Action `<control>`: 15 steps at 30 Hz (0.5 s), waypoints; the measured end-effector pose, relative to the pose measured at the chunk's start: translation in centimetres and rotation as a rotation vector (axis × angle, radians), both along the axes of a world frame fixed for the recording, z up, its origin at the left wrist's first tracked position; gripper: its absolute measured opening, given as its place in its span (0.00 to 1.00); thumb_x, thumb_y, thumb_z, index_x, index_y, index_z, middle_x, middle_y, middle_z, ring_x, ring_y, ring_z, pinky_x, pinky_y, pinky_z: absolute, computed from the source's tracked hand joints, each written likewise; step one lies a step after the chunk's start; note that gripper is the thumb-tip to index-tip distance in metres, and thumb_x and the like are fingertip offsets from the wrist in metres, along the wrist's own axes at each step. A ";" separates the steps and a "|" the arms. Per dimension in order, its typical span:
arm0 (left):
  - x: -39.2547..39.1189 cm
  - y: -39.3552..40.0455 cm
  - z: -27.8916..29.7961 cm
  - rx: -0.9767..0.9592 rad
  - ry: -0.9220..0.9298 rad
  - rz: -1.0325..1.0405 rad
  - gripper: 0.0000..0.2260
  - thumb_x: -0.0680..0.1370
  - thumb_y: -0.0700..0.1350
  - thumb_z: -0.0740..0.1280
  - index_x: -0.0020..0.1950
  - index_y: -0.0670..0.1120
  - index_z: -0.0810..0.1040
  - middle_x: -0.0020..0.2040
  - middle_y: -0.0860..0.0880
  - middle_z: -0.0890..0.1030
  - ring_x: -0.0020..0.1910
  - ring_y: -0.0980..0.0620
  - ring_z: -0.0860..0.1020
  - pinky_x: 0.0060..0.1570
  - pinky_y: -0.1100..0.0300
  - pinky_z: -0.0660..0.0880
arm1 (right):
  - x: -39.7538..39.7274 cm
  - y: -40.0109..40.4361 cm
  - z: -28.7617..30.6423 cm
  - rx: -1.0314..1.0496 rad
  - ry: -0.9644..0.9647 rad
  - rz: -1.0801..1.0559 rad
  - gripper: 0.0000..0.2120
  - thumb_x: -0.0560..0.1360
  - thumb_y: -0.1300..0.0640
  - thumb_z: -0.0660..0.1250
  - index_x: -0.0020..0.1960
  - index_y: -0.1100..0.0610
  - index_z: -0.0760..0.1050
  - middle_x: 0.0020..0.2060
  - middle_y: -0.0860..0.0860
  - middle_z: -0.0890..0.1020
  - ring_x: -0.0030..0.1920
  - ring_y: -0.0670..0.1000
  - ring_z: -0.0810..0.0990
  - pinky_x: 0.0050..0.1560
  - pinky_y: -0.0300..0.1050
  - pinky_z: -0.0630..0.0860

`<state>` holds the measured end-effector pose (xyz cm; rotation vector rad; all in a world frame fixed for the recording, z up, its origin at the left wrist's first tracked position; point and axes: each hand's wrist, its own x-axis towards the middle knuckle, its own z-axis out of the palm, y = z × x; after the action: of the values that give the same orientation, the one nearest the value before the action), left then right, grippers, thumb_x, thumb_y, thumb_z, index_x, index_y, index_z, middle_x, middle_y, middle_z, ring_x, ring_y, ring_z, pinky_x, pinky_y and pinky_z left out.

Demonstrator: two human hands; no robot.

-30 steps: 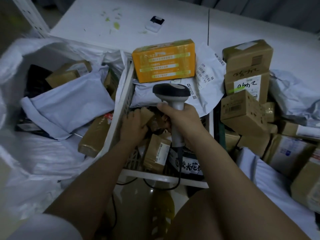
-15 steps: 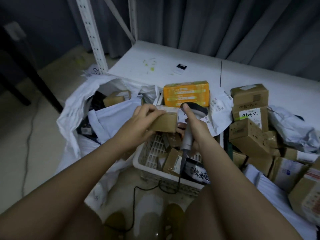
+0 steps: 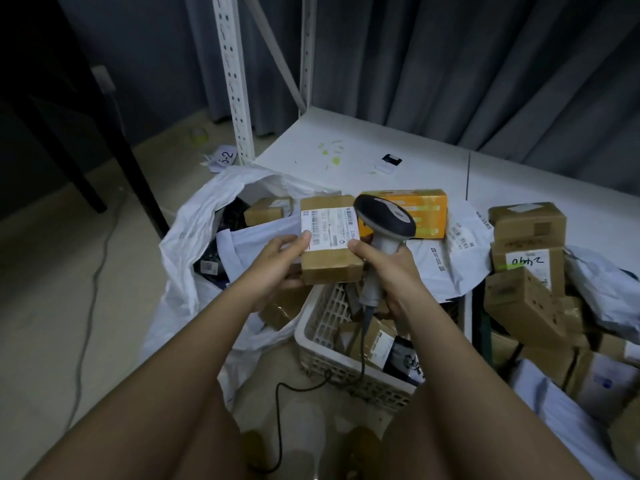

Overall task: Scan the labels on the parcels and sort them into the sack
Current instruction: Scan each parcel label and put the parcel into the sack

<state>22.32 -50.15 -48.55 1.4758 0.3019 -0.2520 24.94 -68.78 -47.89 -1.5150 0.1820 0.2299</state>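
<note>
Fingers (image 3: pixel 304 241) at parcel (image 3: pixel 329 268) edges

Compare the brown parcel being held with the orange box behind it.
The brown parcel is plain cardboard with a white barcode label facing up; the orange box is glossy, printed with pale stripes, and shows no such label. The parcel is held up by the left hand, with the right hand's thumb on it; the orange box lies on the pile, untouched. Both are rectangular boxes.

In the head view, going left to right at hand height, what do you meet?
White sack → left hand → held brown parcel → scanner in the right hand → stacked brown boxes.
</note>
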 end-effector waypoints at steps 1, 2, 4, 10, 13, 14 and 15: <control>0.1 0.2 0.0 -0.038 0.016 -0.009 0.17 0.79 0.56 0.63 0.64 0.49 0.73 0.58 0.51 0.81 0.52 0.55 0.81 0.40 0.63 0.80 | 0.1 0.0 -0.1 -0.014 -0.013 0.018 0.12 0.71 0.57 0.76 0.52 0.58 0.79 0.48 0.54 0.86 0.49 0.53 0.85 0.47 0.47 0.81; 0.2 0.4 0.1 -0.062 0.018 -0.010 0.13 0.80 0.54 0.62 0.61 0.49 0.76 0.54 0.51 0.83 0.49 0.56 0.82 0.39 0.64 0.79 | 0.2 0.0 -0.3 -0.020 -0.023 0.033 0.13 0.70 0.57 0.76 0.53 0.58 0.79 0.48 0.53 0.86 0.50 0.53 0.85 0.47 0.47 0.80; 0.5 0.8 0.1 -0.092 0.018 -0.001 0.12 0.80 0.51 0.64 0.59 0.48 0.77 0.53 0.51 0.84 0.48 0.54 0.82 0.43 0.61 0.79 | 0.3 0.2 -0.4 -0.007 -0.036 0.041 0.12 0.71 0.57 0.76 0.52 0.58 0.79 0.47 0.53 0.86 0.50 0.52 0.85 0.47 0.46 0.80; 1.0 1.8 0.2 -0.061 -0.050 0.005 0.13 0.79 0.48 0.65 0.64 0.50 0.76 0.58 0.50 0.82 0.55 0.52 0.80 0.55 0.55 0.77 | 0.6 0.4 -0.3 0.096 -0.077 -0.067 0.12 0.73 0.51 0.73 0.54 0.51 0.77 0.41 0.44 0.86 0.41 0.43 0.85 0.40 0.41 0.81; 1.0 2.1 0.4 0.011 -0.087 -0.058 0.12 0.79 0.46 0.64 0.61 0.54 0.77 0.55 0.54 0.82 0.53 0.55 0.80 0.50 0.60 0.75 | 0.8 0.2 0.1 0.128 -0.096 -0.125 0.20 0.66 0.48 0.76 0.55 0.54 0.78 0.45 0.48 0.85 0.47 0.47 0.85 0.46 0.46 0.81; 1.0 2.2 0.4 0.024 -0.088 -0.085 0.11 0.79 0.45 0.65 0.60 0.55 0.78 0.53 0.55 0.83 0.52 0.56 0.80 0.48 0.61 0.75 | 0.8 0.1 0.1 0.130 -0.097 -0.111 0.17 0.66 0.50 0.77 0.52 0.54 0.79 0.45 0.49 0.86 0.49 0.50 0.85 0.49 0.49 0.81; 0.9 2.2 0.4 0.036 -0.081 -0.114 0.10 0.79 0.44 0.65 0.58 0.56 0.79 0.52 0.55 0.84 0.51 0.56 0.81 0.48 0.61 0.75 | 0.7 0.1 0.2 0.132 -0.093 -0.079 0.12 0.69 0.53 0.77 0.48 0.55 0.79 0.43 0.50 0.86 0.48 0.52 0.85 0.50 0.50 0.81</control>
<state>23.22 -48.00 -48.16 1.5364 0.1585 -0.2785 25.68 -68.72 -47.69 -1.3817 0.1492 0.1062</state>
